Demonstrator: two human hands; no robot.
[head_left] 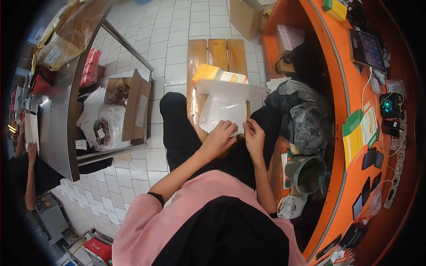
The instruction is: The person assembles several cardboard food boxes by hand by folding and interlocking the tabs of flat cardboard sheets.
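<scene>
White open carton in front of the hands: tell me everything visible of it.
The white carton looks like thin, glossy card, open, its plain inside showing, with a raised panel at the far side. It lies over the wooden bench; its underside is hidden. The left hand touches its near edge; the right hand is at the near right corner, beside a narrow brown strip.

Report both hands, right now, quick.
Left hand: fingers bent over the near edge of the white carton; whether it grips cannot be told.
Right hand: closed, apparently pinching the carton's near right corner.
</scene>
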